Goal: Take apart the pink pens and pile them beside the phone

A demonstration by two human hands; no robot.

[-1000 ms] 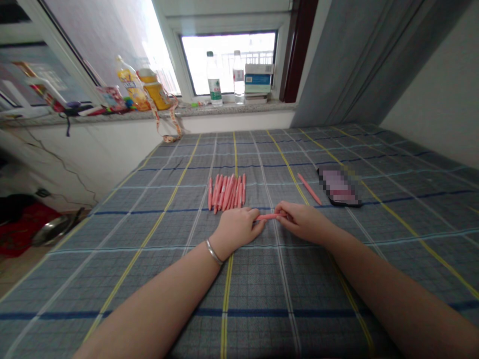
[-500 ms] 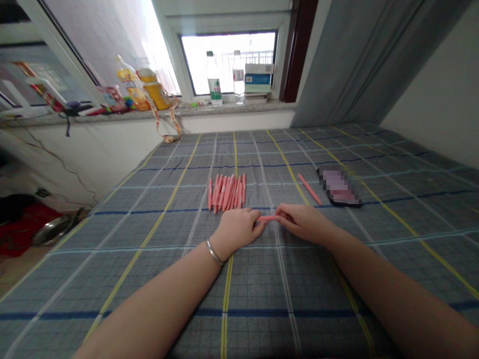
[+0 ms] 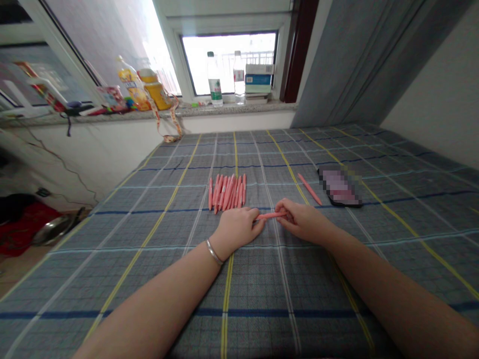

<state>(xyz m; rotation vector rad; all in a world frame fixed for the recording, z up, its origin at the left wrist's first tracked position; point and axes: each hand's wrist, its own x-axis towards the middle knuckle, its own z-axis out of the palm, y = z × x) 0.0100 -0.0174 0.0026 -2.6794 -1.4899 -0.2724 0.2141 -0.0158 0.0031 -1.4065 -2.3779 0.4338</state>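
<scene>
A slim pink pen [image 3: 267,216] lies crosswise between my hands, just above the checked cloth. My left hand [image 3: 239,227], with a silver bangle at the wrist, is closed on its left end. At the other end, the thumb and fingers of my right hand [image 3: 299,219] pinch it. Right behind my left hand lies a row of several pink pens [image 3: 227,192], side by side and pointing away from me. One more pink pen [image 3: 310,189] rests slanted beyond my right hand.
A phone [image 3: 340,187] with a blurred screen lies to the right on the checked cloth [image 3: 149,279]. Along the windowsill [image 3: 239,108] stand plastic bottles [image 3: 214,80], stacked boxes [image 3: 258,80] and a yellow bottle with a strap [image 3: 157,93]. A metal pan lid [image 3: 56,229] is low at the left.
The fingers of my right hand have loosened and shifted, so more of the pen's right end shows. My left hand keeps its hold almost unmoved.
</scene>
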